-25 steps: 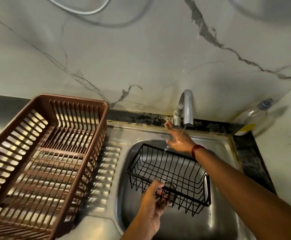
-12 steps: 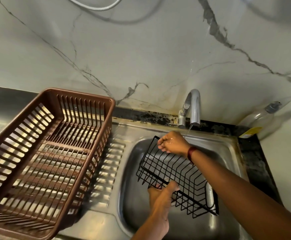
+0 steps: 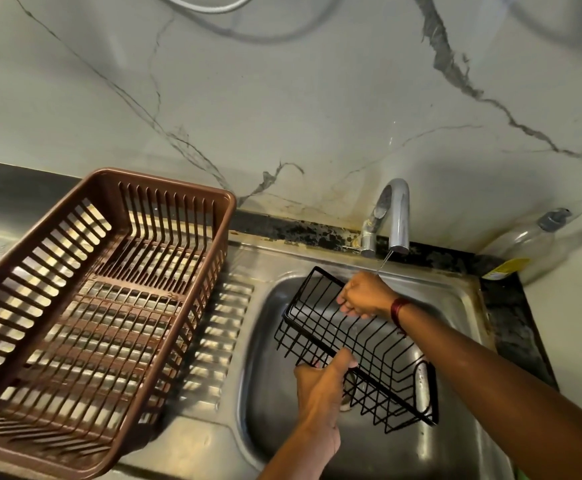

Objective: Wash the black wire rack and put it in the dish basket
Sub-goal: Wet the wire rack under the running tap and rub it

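Observation:
The black wire rack [image 3: 369, 355] is held tilted over the steel sink [image 3: 456, 445], its left end raised. My left hand [image 3: 320, 386] grips its near rim from below. My right hand [image 3: 364, 294] grips the far rim, fingers curled round the wires, just under the tap [image 3: 395, 216]. A thin stream of water runs from the spout onto that hand. The brown plastic dish basket [image 3: 85, 306] stands empty on the drainboard to the left.
A clear soap bottle [image 3: 528, 244] with a yellow label leans in the back right corner. The ribbed steel drainboard [image 3: 220, 341] lies between basket and sink. A marble wall rises right behind the tap.
My right hand left the tap area and took hold of the rack's far rim. The rack has tilted up at its left end, with both hands on it.

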Demonstrator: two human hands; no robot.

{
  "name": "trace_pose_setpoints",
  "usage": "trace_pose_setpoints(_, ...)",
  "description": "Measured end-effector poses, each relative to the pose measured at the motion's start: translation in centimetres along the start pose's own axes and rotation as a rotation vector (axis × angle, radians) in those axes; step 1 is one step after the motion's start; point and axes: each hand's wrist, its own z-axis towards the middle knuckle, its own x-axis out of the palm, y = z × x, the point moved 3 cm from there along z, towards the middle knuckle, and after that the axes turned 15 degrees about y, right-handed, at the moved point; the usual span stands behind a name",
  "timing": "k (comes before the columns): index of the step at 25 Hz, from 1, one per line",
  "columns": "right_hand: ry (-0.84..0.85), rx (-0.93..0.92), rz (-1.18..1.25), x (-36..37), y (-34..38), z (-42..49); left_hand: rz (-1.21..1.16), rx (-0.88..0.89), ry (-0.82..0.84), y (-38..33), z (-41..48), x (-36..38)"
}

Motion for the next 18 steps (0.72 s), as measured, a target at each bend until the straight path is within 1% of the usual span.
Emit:
trace_pose_setpoints(2,0.01,0.035,0.047,-0.5,0.1,0.1,0.064,0.01,-0.003,-0.4,0.4,-0.2)
trace_pose_setpoints(5,0.002,0.075,-0.02,-1.3,0.9,0.3,0.133,0.018,0.067,-0.9,0.6,0.4)
trace_pose_setpoints(6,0.015,0.072,-0.004,-1.3,1.3,0.2,0.13,0.015,0.092,-0.9,0.6,0.8)
trace_pose_setpoints(8,0.022,0.006,0.078,-1.4,1.9,0.1,0.128,0.013,0.118,-1.1,0.5,1.5)
trace_pose_setpoints(11,-0.004,-0.083,0.16,-1.9,1.7,0.1,0.158,0.023,0.112,-1.4,0.7,2.0)
trace_pose_setpoints(15,0.053,-0.21,0.296,-1.9,1.5,0.2,0.171,0.024,0.143,-1.4,0.6,2.5)
trace_pose_setpoints(18,0.008,-0.253,0.277,-2.1,1.5,-0.2,0.17,0.017,0.163,-1.3,0.1,2.9)
